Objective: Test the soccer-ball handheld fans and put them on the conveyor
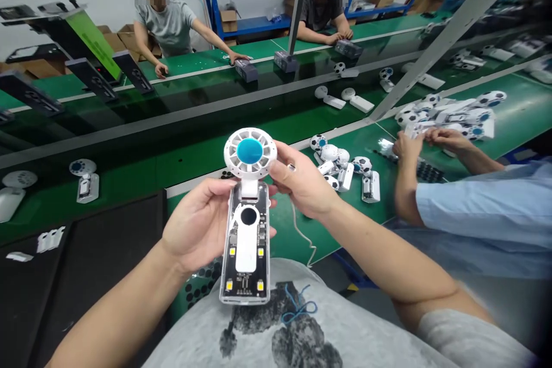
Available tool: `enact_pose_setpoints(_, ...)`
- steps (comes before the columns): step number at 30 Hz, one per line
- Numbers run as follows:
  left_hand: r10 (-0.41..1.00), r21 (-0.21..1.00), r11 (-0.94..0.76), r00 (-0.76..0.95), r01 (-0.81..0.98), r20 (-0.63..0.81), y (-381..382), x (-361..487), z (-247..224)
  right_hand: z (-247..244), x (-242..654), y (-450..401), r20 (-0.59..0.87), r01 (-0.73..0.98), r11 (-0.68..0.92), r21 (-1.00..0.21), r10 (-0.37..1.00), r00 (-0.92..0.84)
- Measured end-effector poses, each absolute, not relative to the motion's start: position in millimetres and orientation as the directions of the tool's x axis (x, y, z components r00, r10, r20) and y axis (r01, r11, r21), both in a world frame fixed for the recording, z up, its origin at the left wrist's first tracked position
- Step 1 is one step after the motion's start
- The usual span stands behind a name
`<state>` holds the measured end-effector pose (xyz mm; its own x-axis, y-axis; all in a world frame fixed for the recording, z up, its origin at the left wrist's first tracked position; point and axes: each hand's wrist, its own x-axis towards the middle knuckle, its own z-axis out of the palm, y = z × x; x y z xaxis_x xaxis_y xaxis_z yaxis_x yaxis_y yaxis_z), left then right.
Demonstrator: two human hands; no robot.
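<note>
Two hands: both grip one handheld fan (246, 230), raised above the lap for a close look.
Left hand (199, 224): fingers closed round the clear handle (circuit board facing up).
Right hand (302, 181): pinching the round white fan head's rim, steadying it.
Bench (293, 230): more fans (345, 167) heaped just beyond.
Co-worker's hands (425, 141): sorting another heap on the right.
Conveyor belt (181, 115): two people across it.
</note>
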<state>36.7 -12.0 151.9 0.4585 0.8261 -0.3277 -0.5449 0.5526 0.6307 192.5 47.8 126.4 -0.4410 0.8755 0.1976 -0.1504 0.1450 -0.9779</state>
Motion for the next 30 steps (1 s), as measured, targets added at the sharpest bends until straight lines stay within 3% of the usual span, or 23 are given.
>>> enact_pose_setpoints(4,0.795,0.650,0.569,0.540,-0.504,-0.277,-12.9,37.8,154.0,139.3,185.5,45.7,0.128,-0.234,-0.011,-0.972,0.812,-0.570)
enact_pose_setpoints(8,0.765,0.712,0.582,0.561,-0.392,-0.316,-16.9,34.6,158.5,154.4,187.4,32.7,0.213,-0.244,0.150,-0.958,0.944,-0.253)
enact_pose_setpoints(13,0.784,0.842,0.487,0.541,-0.233,-0.304,-22.1,42.1,165.4,172.3,203.8,15.9,0.349,-0.060,0.348,-0.936,0.937,-0.025)
enact_pose_setpoints(19,0.831,0.902,0.386,0.498,-0.196,-0.248,-28.9,67.4,167.1,180.6,224.9,1.3,0.420,0.139,0.420,-0.897,0.907,-0.033)
enact_pose_setpoints(26,0.862,0.919,0.345,0.453,-0.190,-0.229,-37.2,81.2,167.1,183.9,236.9,-3.7,0.442,0.113,0.448,-0.887,0.894,-0.073)
enact_pose_setpoints(30,0.870,0.918,0.354,0.423,-0.176,-0.254,-37.9,95.1,162.5,181.1,248.4,-10.3,0.495,0.184,0.497,-0.848,0.867,-0.060)
